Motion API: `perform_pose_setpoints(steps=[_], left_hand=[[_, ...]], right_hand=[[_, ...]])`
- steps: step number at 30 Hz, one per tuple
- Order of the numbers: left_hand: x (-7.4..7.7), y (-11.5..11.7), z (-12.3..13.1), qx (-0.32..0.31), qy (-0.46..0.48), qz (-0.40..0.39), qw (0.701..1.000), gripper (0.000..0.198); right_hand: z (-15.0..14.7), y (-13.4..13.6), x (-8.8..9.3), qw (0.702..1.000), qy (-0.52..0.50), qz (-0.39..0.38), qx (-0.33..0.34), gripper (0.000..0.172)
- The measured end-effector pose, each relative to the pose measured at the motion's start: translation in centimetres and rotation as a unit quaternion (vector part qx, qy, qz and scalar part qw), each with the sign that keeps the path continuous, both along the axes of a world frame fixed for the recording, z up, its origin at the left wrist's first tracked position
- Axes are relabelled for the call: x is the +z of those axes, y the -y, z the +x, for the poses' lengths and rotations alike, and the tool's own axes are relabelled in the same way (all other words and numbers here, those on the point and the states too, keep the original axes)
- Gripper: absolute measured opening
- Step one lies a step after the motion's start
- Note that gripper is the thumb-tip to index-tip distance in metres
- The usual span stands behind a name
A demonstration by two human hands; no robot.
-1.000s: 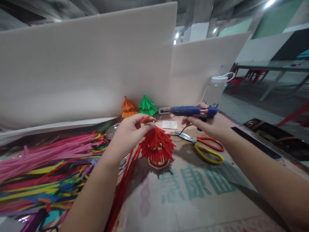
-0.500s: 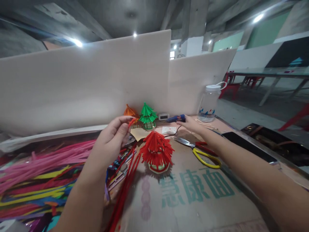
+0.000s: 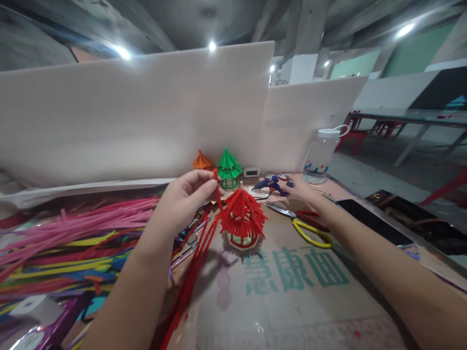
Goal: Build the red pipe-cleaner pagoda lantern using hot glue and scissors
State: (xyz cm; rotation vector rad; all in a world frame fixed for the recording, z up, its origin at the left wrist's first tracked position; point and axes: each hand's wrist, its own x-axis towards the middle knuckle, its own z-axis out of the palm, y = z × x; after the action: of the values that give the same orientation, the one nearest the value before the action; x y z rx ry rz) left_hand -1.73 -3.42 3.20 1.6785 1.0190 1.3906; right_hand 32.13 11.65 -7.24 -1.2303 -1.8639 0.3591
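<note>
Nearest, loose red stems (image 3: 190, 276) trail over cardboard (image 3: 277, 311) w/ green lettering. Just beyond, approx. centre, red tiered-roof model (image 3: 242, 211) stands upright on it; scissors (image 3: 312, 234) lie to its R. Hands apart: L hand (image 3: 188, 197), nr. model's L side, pinches single red stem (image 3: 215, 174) betw. thumb & fingers; R hand (image 3: 297, 189) is at blue glue gun (image 3: 268, 183), grip unclear. Farther: green model (image 3: 229, 165), orange model (image 3: 200, 160), bottle (image 3: 319, 155), then white board (image 3: 146, 121).

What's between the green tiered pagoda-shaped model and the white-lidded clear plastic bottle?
In the head view: a small white rectangular device, then two small round items, too small to identify. The right hand is just nearer the camera.
</note>
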Motion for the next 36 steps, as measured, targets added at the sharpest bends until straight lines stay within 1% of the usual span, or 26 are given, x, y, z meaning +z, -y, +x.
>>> perform_pose_setpoints(steps=[2, 4, 6, 7, 10, 12, 14, 16, 19, 21, 23, 25, 26, 29, 31, 34, 36], left_hand=[[-0.1, 0.1, 0.4, -0.014, 0.009, -0.015, 1.0, 0.036], [-0.3, 0.2, 0.9, -0.04, 0.021, -0.033, 0.998, 0.035], [-0.5, 0.3, 1.5, -0.066, 0.032, -0.044, 0.996, 0.036], [-0.6, 0.4, 1.9, -0.073, 0.036, -0.043, 0.996, 0.036], [-0.8, 0.7, 3.1, -0.063, 0.026, -0.008, 0.998, 0.034], [-0.9, 1.0, 3.6, -0.048, 0.014, 0.02, 0.999, 0.031], [-1.1, 1.2, 4.0, -0.042, 0.009, 0.035, 0.998, 0.027], [-1.3, 1.3, 4.2, -0.045, 0.001, 0.04, 0.998, 0.025], [-1.4, 1.6, 4.2, -0.037, -0.032, 0.054, 0.997, 0.025], [-1.3, 1.7, 4.2, -0.015, -0.072, 0.077, 0.994, 0.022], [-1.2, 2.0, 4.2, 0.008, -0.132, 0.102, 0.986, 0.018], [-1.0, 2.2, 4.2, 0.017, -0.186, 0.114, 0.976, 0.017], [-0.9, 2.2, 4.2, 0.016, -0.198, 0.116, 0.973, 0.018], [-1.0, 2.1, 4.2, 0.003, -0.191, 0.127, 0.973, 0.022], [-1.2, 1.9, 4.2, 0.004, -0.197, 0.152, 0.969, 0.02], [-1.6, 1.8, 4.4, 0.034, -0.222, 0.198, 0.954, 0.013], [-1.6, 1.9, 4.5, 0.048, -0.227, 0.217, 0.948, 0.012]], right_hand=[[0.5, 1.3, 1.8, 0.998, 0.005, 0.016, -0.06, 0.028], [0.2, 3.4, 3.8, 0.995, 0.003, 0.039, -0.095, 0.033], [-1.0, 6.2, 5.8, 0.994, 0.003, 0.05, -0.098, 0.032], [-2.0, 7.8, 6.8, 0.995, 0.005, 0.047, -0.087, 0.031], [-5.6, 12.5, 8.8, 0.999, -0.009, 0.018, 0.029, 0.034], [-7.9, 14.8, 9.4, 0.992, -0.022, 0.007, 0.127, 0.031], [-9.7, 16.1, 9.6, 0.981, -0.024, 0.004, 0.19, 0.026], [-10.7, 16.5, 9.4, 0.973, -0.042, -0.017, 0.226, 0.023], [-11.1, 16.0, 8.8, 0.957, -0.111, -0.08, 0.257, 0.023], [-10.9, 15.6, 8.4, 0.944, -0.16, -0.112, 0.265, 0.023], [-10.5, 15.5, 8.2, 0.939, -0.18, -0.132, 0.262, 0.022], [-10.1, 15.6, 8.2, 0.942, -0.171, -0.132, 0.256, 0.02], [-9.9, 15.7, 8.3, 0.945, -0.16, -0.127, 0.256, 0.019], [-9.4, 16.0, 8.6, 0.952, -0.111, -0.112, 0.264, 0.017], [-9.2, 16.0, 8.6, 0.955, -0.078, -0.107, 0.264, 0.015], [-9.2, 15.8, 8.6, 0.96, -0.048, -0.096, 0.257, 0.013], [-9.2, 15.7, 8.6, 0.967, -0.02, -0.073, 0.244, 0.012]])
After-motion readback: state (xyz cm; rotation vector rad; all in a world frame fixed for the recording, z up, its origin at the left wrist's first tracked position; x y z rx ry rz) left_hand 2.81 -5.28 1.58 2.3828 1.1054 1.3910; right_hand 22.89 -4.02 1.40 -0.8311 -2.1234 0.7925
